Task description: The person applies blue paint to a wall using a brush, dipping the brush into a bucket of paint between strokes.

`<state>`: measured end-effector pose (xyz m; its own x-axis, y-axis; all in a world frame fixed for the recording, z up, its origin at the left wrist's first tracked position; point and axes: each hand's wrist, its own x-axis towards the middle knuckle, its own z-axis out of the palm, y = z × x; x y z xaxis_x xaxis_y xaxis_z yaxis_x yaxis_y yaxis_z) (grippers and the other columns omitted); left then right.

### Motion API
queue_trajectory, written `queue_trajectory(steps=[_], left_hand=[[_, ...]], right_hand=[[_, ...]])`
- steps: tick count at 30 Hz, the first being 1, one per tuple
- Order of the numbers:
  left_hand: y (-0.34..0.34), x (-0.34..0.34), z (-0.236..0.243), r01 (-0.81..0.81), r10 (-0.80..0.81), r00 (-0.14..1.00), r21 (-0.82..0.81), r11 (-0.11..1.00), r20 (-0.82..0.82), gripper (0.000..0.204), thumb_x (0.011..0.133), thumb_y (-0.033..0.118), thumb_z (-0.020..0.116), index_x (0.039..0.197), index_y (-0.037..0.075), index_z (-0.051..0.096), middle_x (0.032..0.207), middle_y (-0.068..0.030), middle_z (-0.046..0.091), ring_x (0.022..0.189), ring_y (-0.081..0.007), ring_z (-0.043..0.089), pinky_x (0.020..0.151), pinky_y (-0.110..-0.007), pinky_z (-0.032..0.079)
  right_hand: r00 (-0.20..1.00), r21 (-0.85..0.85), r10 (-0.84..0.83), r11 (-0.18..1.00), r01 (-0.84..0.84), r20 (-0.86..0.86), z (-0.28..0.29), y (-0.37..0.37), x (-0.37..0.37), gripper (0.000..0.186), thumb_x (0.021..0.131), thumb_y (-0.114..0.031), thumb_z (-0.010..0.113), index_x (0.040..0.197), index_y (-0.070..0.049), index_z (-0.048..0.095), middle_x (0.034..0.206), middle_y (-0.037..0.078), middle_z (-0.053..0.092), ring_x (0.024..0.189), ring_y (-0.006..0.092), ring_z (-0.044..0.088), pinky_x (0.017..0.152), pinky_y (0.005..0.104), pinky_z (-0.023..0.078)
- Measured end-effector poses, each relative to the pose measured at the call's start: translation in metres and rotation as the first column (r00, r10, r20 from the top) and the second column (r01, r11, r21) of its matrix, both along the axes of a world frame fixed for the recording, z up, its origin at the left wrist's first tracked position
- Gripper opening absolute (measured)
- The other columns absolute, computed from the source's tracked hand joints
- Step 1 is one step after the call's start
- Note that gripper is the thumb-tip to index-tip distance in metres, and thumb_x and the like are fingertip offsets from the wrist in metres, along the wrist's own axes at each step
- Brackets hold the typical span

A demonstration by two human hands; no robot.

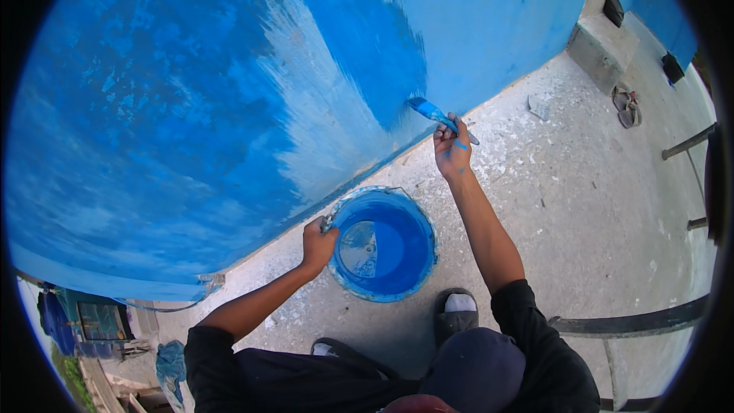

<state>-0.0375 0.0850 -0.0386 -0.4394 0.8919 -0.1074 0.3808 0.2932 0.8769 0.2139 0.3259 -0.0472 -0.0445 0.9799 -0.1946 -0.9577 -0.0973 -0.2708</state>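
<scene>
A paintbrush (436,112) with blue-smeared bristles is gripped in my right hand (453,144), its tip against the wall (505,15). Darker, fresh-looking blue covers a broad band of the wall above the brush, next to paler blue and whitish streaked areas. My left hand (319,241) is closed on the rim or handle of a paint bucket (428,260); which of the two I cannot tell. Blue paint (397,248) lies inside the bucket, beside a pale patch of its bottom. Blue smudges mark my right hand and wrist.
The concrete floor (566,176) is speckled with paint flakes. A concrete step (600,53) juts out at the upper right, with sandals (627,107) beside it. Dark metal bars (634,323) run along the right. A crumpled blue cloth (171,367) is at the lower left.
</scene>
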Motion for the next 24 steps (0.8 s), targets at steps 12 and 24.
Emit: queue_trajectory(steps=[12,24], left_hand=[[0.000,-0.001,0.000,0.003,-0.002,0.999,-0.008,1.000,0.049,0.010,0.077,0.004,0.056,0.082,-0.003,0.061,0.067,-0.0062,0.059,0.060,-0.0122,0.051,0.056,-0.032,0.041],[-0.002,-0.008,-0.007,0.002,-0.003,0.999,0.016,1.000,0.048,0.010,0.076,0.004,0.057,0.082,-0.004,0.061,0.067,-0.0062,0.059,0.059,-0.0125,0.051,0.056,-0.033,0.041]], right_hand=[[0.948,-0.129,0.050,0.992,-0.010,0.315,0.001,-0.007,-0.006,0.024,0.098,-0.026,0.051,0.109,-0.005,0.056,0.066,0.000,0.045,0.068,0.0114,0.052,0.059,0.0254,0.046],[0.986,-0.006,0.044,0.999,-0.043,0.162,0.016,-0.012,0.005,0.022,0.097,-0.027,0.052,0.102,-0.007,0.058,0.061,-0.001,0.044,0.065,0.0114,0.051,0.057,0.0251,0.043]])
